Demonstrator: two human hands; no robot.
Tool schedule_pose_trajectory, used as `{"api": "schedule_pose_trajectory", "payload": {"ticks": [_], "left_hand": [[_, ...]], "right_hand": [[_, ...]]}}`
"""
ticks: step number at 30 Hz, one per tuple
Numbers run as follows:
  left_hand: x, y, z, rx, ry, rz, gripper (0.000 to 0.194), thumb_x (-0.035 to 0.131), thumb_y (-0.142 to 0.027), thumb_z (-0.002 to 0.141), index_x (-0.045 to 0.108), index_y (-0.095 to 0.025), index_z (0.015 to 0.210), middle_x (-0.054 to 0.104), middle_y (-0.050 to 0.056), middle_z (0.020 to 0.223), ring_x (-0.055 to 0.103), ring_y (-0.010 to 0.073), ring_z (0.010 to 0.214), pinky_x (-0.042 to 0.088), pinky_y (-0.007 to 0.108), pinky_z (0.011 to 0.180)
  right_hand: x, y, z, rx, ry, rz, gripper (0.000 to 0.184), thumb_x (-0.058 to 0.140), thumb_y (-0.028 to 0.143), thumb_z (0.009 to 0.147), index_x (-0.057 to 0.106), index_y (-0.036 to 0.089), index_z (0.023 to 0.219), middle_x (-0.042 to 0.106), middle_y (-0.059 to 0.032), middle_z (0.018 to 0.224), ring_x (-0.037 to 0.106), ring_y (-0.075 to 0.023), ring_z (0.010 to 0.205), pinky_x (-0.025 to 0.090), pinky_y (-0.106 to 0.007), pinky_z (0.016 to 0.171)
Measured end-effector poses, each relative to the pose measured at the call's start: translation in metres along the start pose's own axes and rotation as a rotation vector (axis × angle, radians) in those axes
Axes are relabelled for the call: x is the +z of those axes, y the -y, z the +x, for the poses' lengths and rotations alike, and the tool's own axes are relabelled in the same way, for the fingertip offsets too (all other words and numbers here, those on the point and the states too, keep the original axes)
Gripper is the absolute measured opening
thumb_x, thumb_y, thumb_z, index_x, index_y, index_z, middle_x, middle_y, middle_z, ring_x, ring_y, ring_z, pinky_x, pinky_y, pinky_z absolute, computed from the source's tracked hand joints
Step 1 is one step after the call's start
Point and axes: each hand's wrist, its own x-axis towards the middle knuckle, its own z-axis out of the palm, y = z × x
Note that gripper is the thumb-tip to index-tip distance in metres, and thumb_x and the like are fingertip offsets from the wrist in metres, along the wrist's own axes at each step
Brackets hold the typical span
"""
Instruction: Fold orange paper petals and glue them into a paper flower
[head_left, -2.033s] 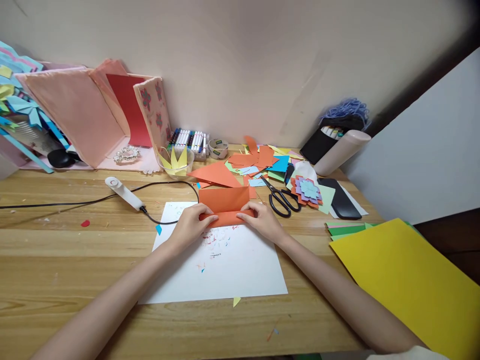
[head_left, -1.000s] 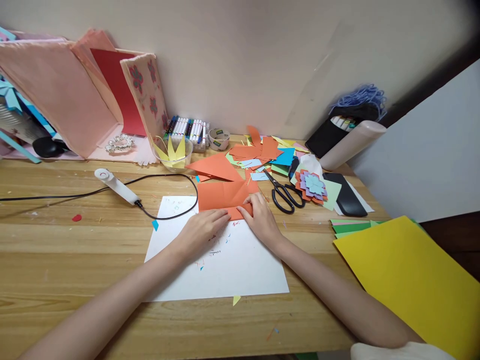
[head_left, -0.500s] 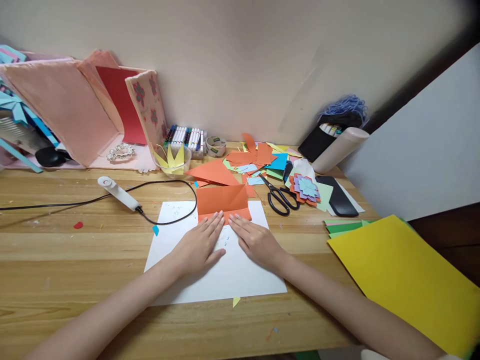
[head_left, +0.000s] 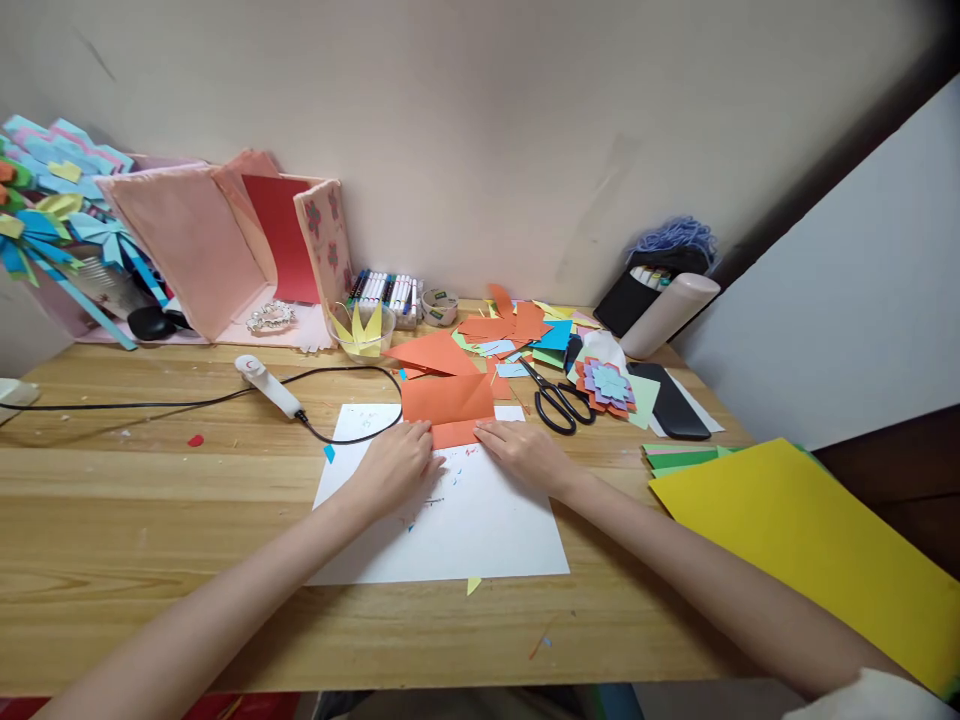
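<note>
A sheet of orange paper (head_left: pixel 450 397) lies on a white sheet (head_left: pixel 457 540), its near edge folded up into a narrow strip. My left hand (head_left: pixel 397 458) is closed at the left end of that strip, fingers curled over the fold and thumb below it. At the strip's right end my right hand (head_left: pixel 521 452) has its fingers together on the edge, its thumb mostly hidden. The middle of the fold shows between them. Small coloured specks dot the white sheet.
Black scissors (head_left: pixel 556 398) lie right of the orange paper beside a layered paper flower (head_left: pixel 606 383) and a dark phone (head_left: pixel 671 402). Orange scraps (head_left: pixel 502 322) are heaped behind. A white corded device (head_left: pixel 268 386) lies left; yellow card (head_left: pixel 802 560) sits at the right edge.
Both hands have slid outward from the middle of the fold to its two ends, and the left fingers have curled from lying flat. The camera view has shifted slightly.
</note>
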Motion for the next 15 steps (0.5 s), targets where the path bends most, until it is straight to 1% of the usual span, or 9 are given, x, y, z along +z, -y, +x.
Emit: {"api": "schedule_pose_trajectory", "payload": {"ticks": [2,4,6,8,9,10,11,13,15], "left_hand": [[0.002,0.001,0.012,0.003,-0.05,-0.025,0.029,0.047,-0.033,0.085,0.059,-0.011,0.1,0.062,0.013,0.107,0.059,0.0238,0.093,0.046,0.034,0.076],[0.005,0.005,0.019,0.054,-0.08,-0.023,0.024,0.045,-0.028,0.086,0.059,-0.013,0.099,0.064,0.011,0.103,0.059,0.0228,0.089,0.044,0.033,0.072],[0.003,0.011,0.021,0.119,-0.085,-0.033,0.022,0.041,-0.022,0.088,0.061,-0.015,0.093,0.066,0.009,0.091,0.059,0.0207,0.082,0.042,0.031,0.069],[-0.007,0.015,0.02,0.119,-0.12,-0.089,0.024,0.038,-0.018,0.088,0.062,-0.016,0.087,0.066,0.007,0.08,0.058,0.0185,0.076,0.039,0.029,0.066],[-0.015,0.016,0.019,0.075,-0.167,-0.142,0.025,0.037,-0.02,0.089,0.062,-0.016,0.084,0.066,0.006,0.077,0.057,0.0174,0.073,0.038,0.028,0.065],[-0.023,0.017,0.018,0.014,-0.221,-0.22,0.027,0.036,-0.023,0.09,0.061,-0.017,0.082,0.065,0.005,0.077,0.056,0.0164,0.071,0.037,0.027,0.063],[-0.032,0.017,0.018,-0.055,-0.261,-0.313,0.029,0.035,-0.027,0.09,0.061,-0.017,0.081,0.064,0.004,0.075,0.055,0.0155,0.069,0.036,0.025,0.061],[-0.046,0.016,0.019,-0.143,-0.267,-0.542,0.031,0.035,-0.033,0.09,0.059,-0.017,0.079,0.062,0.002,0.072,0.053,0.0137,0.065,0.035,0.023,0.058],[-0.05,0.017,0.023,-0.232,-0.231,-0.739,0.034,0.035,-0.038,0.089,0.058,-0.016,0.077,0.062,0.001,0.073,0.054,0.0139,0.066,0.036,0.023,0.057]], "right_hand": [[0.002,-0.006,0.003,-0.041,0.04,-0.028,0.02,0.046,0.006,0.084,0.062,0.011,0.094,0.068,-0.0117,0.088,0.064,-0.019,0.075,0.048,-0.029,0.066],[-0.001,-0.009,0.006,-0.035,0.04,0.002,0.019,0.045,0.005,0.083,0.062,0.013,0.084,0.067,-0.0094,0.076,0.061,-0.0163,0.065,0.044,-0.026,0.06],[-0.01,-0.011,0.01,0.005,-0.036,0.085,0.019,0.045,0.006,0.082,0.061,0.014,0.078,0.064,-0.007,0.068,0.058,-0.0152,0.061,0.042,-0.025,0.058],[-0.027,-0.012,0.015,0.11,-0.182,0.228,0.016,0.046,0.011,0.082,0.061,0.015,0.078,0.064,-0.0056,0.067,0.058,-0.0152,0.062,0.041,-0.025,0.058],[-0.037,-0.013,0.019,0.201,-0.271,0.337,0.014,0.047,0.014,0.083,0.061,0.015,0.081,0.065,-0.0056,0.072,0.059,-0.0152,0.065,0.042,-0.026,0.061],[-0.047,-0.014,0.023,0.294,-0.332,0.475,0.012,0.049,0.019,0.083,0.061,0.016,0.084,0.065,-0.0055,0.078,0.059,-0.0148,0.068,0.043,-0.026,0.064],[-0.056,-0.014,0.027,0.394,-0.368,0.62,0.012,0.051,0.025,0.083,0.06,0.018,0.086,0.065,-0.0044,0.08,0.059,-0.0147,0.07,0.043,-0.026,0.065],[-0.066,-0.016,0.033,0.543,-0.394,0.98,0.018,0.056,0.036,0.08,0.057,0.018,0.086,0.064,-0.0038,0.084,0.059,-0.0158,0.075,0.044,-0.026,0.065],[-0.063,-0.018,0.038,0.674,-0.337,1.265,0.026,0.06,0.043,0.075,0.055,0.018,0.081,0.063,-0.002,0.078,0.059,-0.015,0.07,0.044,-0.025,0.06]]}}
